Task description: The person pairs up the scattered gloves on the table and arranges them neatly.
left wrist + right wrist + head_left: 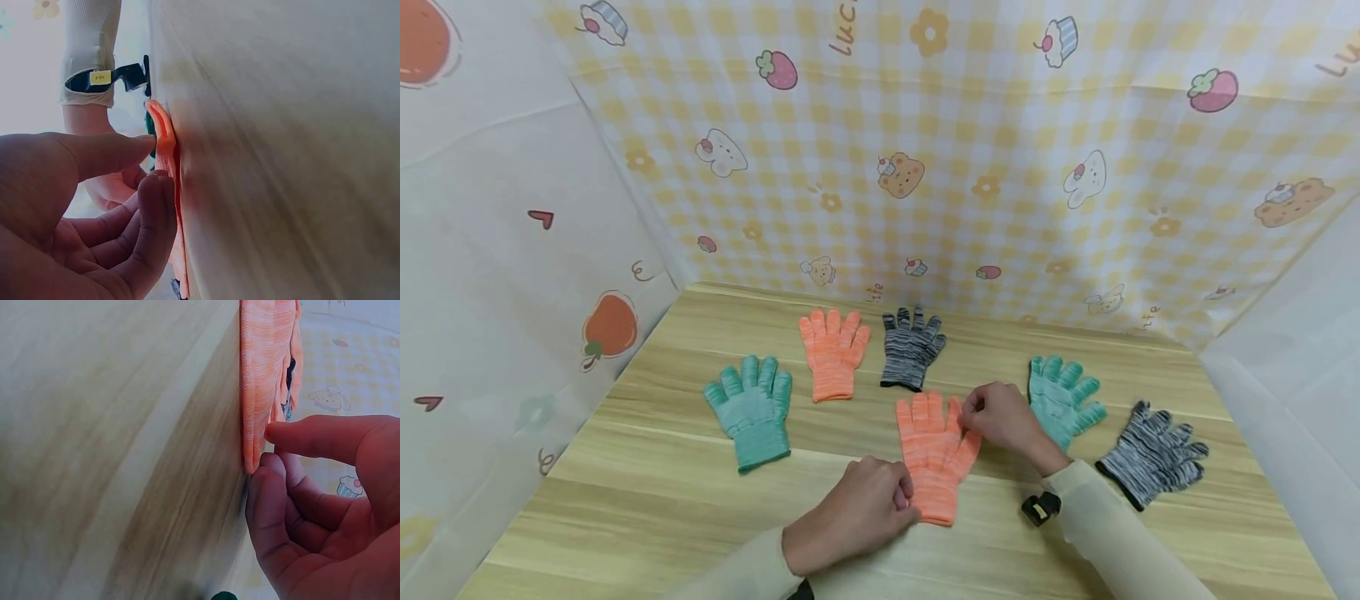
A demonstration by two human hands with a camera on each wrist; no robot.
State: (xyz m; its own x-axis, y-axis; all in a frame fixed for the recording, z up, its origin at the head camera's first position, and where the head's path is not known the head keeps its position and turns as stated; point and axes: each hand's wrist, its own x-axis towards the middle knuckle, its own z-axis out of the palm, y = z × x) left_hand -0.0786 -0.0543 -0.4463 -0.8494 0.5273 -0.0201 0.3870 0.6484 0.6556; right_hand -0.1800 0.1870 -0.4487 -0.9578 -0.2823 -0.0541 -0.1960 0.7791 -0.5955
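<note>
An orange knit glove [928, 467] lies palm-flat on the wooden table between both hands, fingers pointing away. My left hand [861, 508] is at its lower left edge, near the cuff; in the left wrist view a gap separates thumb [128, 152] and forefinger, with the glove behind. At the glove's upper right side is my right hand [1006, 417], its thumb [306, 434] touching or nearly touching the fabric. The right forefinger stays slightly apart from that thumb, beside the glove's edge. Both hands have loosely bent fingers.
Behind lie another orange glove [833, 354] and a grey-black glove [913, 348]. One green glove [752, 408] is at left. Right of my right hand are a second green glove [1063, 400] and a second grey-black glove [1153, 457]. A patterned cloth [940, 225] hangs behind the table.
</note>
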